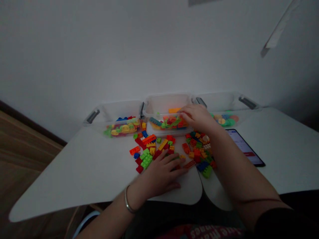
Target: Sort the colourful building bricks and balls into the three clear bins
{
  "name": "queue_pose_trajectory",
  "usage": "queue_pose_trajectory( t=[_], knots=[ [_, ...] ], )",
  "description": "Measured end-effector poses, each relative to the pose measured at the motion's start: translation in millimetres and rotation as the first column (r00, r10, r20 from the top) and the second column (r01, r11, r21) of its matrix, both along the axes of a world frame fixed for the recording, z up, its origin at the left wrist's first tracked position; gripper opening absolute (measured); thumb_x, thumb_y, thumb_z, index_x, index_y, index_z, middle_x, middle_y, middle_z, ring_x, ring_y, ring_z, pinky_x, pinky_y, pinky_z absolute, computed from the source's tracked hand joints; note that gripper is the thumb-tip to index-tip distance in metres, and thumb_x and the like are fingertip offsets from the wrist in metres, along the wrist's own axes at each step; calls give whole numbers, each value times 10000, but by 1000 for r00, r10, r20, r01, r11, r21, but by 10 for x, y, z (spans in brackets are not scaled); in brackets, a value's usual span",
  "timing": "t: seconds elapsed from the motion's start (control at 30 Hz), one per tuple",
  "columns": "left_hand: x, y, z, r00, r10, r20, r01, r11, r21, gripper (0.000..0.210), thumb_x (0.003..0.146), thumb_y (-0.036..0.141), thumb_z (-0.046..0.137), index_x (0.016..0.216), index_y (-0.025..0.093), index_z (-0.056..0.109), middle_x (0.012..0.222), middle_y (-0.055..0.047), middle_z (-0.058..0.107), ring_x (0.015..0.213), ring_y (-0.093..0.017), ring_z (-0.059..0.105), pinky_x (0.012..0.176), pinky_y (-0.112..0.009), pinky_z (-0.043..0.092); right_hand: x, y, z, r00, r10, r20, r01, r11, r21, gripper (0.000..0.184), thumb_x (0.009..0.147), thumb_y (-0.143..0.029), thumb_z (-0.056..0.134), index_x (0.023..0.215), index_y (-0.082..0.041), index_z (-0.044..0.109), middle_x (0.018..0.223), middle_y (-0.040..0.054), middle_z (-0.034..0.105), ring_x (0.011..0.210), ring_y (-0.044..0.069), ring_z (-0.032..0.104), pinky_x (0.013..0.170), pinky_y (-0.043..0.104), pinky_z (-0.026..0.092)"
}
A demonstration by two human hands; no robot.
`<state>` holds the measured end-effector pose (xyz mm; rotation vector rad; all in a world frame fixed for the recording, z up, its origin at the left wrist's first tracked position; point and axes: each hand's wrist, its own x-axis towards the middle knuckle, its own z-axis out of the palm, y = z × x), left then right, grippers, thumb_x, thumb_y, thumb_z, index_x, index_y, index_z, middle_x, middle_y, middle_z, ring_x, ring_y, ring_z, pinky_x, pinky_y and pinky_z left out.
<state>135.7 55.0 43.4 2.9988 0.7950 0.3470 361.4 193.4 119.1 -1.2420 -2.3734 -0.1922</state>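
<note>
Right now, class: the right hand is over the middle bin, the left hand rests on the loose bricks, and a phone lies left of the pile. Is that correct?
Not quite. In the head view the phone lies right of the pile, not left. The right hand is over the middle bin, and the left hand rests on the bricks.

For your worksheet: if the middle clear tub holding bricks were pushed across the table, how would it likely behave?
The middle tub probably slides easily: smooth plastic on a smooth table. Likely light, being only part-filled with bricks. Low and wide, so unlikely to tip.
</note>
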Motion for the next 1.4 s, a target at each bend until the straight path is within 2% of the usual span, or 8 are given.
queue_pose_trajectory(
  t=[0.2,0.4,0.67,0.8,1.0,1.17,1.27,1.4],
  knots=[
    [75,150,-156,997,34,-73,-21,984,177,372,954,294,537,1324,327,553,1487,-22,498,1373,-299,442,1154,-616,282,-4,5,-6,1000,-7,11,6,1000,28,389,969,-311,369,1062,-185,725,1103,95,738,1039,269,641,898,430,438],
    [64,308,-113,989,96,-115,-70,975,211,523,963,204,483,1456,356,395,1517,-24,461,1408,-308,396,1166,-658,205,-2,12,1,1000,-9,22,9,999,33,396,972,-320,361,1052,-180,724,1112,91,736,1048,273,644,896,436,443],
    [30,554,-24,977,165,-136,-134,967,217,570,942,170,518,1454,381,383,1500,-42,476,1376,-269,439,1158,-627,237,-8,-1,18,1000,-6,29,5,1000,31,405,983,-321,351,1059,-163,716,1120,98,734,1070,278,638,895,430,433],
    [-90,616,89,976,215,-35,-204,958,204,406,874,355,656,1270,291,593,1337,-58,611,1260,-278,528,1137,-569,304,-3,4,22,999,-8,33,7,1000,26,398,984,-318,354,1061,-171,715,1131,93,732,1067,269,633,890,418,426],
    [-238,517,243,899,437,15,-431,880,200,183,823,310,658,956,192,700,1080,-99,680,1001,-275,601,1024,-519,426,-3,19,29,999,-12,36,12,1000,-2,410,980,-317,353,1073,-152,717,1126,101,731,1064,267,630,893,408,418],
    [-164,469,168,839,544,4,-529,815,238,274,805,379,654,959,160,711,1143,-154,659,1073,-332,578,1081,-597,367,-18,24,21,999,-26,42,26,1000,-17,415,981,-324,347,1095,-154,708,1151,102,722,1079,270,619,914,417,409],
    [-166,504,83,839,544,-13,-524,814,251,254,843,370,634,953,158,720,1115,-148,669,1073,-324,577,1059,-567,409,-12,24,1,999,-10,33,11,1000,-26,405,983,-335,364,1110,-152,701,1159,106,719,1084,269,619,931,422,409],
    [-220,535,-2,862,507,16,-493,829,264,246,856,355,634,987,173,736,1118,-128,675,1138,-333,547,1129,-607,331,-8,-3,-5,999,17,-31,-17,1000,-5,377,979,-336,405,1163,-147,674,1196,114,701,1115,267,605,963,423,403]
  ],
)
